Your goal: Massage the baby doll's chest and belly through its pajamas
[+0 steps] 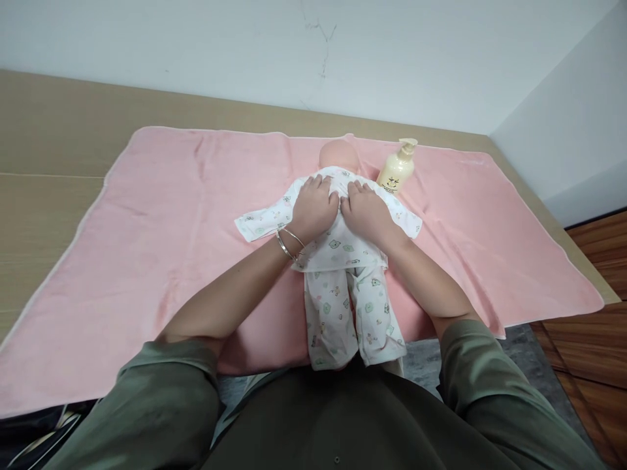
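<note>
A baby doll point(339, 155) lies on a pink blanket, its bald head pointing away from me. It wears a white printed top point(337, 251) and matching trousers point(333, 313); no face shows from here. My left hand point(316, 205) rests on the left side of the doll's upper body, fingers stretched forward, with bangles point(287, 243) at the wrist. On the right side lies my right hand point(365, 212), also flat with fingers extended. The two thumbs come close together in the middle. Neither hand holds anything.
The pink blanket point(147, 228) covers much of the wooden surface point(53, 130) and hangs over the near edge. A cream pump bottle point(396, 171) stands beside the doll's head on the right. Behind is a cracked white wall point(220, 59). Wood-grain panels point(588, 346) are at lower right.
</note>
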{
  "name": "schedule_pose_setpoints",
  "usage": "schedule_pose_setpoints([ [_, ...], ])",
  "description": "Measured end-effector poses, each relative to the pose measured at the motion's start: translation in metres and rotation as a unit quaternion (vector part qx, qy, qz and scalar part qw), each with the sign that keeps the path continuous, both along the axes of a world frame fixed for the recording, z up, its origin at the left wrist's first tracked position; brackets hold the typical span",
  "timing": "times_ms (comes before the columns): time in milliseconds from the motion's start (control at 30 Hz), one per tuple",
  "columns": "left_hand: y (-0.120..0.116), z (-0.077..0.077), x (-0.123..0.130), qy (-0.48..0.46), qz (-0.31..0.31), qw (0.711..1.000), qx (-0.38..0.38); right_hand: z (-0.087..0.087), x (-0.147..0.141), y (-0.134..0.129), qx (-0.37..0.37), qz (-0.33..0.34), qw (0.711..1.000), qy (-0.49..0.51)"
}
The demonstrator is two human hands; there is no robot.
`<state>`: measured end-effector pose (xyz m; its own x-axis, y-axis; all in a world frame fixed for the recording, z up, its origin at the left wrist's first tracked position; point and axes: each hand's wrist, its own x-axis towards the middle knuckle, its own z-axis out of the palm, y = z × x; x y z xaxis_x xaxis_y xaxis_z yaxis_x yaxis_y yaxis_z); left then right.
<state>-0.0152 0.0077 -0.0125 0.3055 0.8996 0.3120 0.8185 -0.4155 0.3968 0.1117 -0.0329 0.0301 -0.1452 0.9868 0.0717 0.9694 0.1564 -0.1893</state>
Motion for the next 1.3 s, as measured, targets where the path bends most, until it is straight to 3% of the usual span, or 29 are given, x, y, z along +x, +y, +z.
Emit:
schedule_pose_setpoints([
  [133, 0.000, 0.001, 0.001, 0.001, 0.023, 1.000, -0.006, 0.009, 0.000, -0.009, -0.016, 0.009, 1.000, -0.024],
  [367, -0.034, -0.003, 0.019, 0.007, 0.019, 0.999, 0.032, -0.011, 0.016, 0.026, -0.010, -0.002, 0.997, 0.076],
  [633, 0.003, 0.007, -0.001, -0.091, -0.036, 0.995, -0.003, 0.008, 0.006, -0.002, -0.017, 0.027, 0.999, 0.001],
  [800, -0.012, -0.004, 0.009, -0.052, 0.003, 0.998, 0.026, -0.001, 0.015, 0.019, -0.001, 0.015, 0.998, 0.068],
  [933, -0.025, -0.009, 0.016, -0.039, 0.018, 0.998, 0.044, -0.012, 0.024, 0.035, -0.015, 0.038, 0.997, 0.067],
  [1167, 0.008, 0.001, -0.003, -0.036, 0.002, 0.999, -0.021, -0.005, 0.004, 0.005, 0.005, 0.051, 0.999, -0.008],
  [1300, 0.012, -0.005, -0.003, -0.037, 0.017, 0.999, -0.006, -0.002, -0.001, 0.000, 0.021, 0.071, 0.997, -0.021],
])
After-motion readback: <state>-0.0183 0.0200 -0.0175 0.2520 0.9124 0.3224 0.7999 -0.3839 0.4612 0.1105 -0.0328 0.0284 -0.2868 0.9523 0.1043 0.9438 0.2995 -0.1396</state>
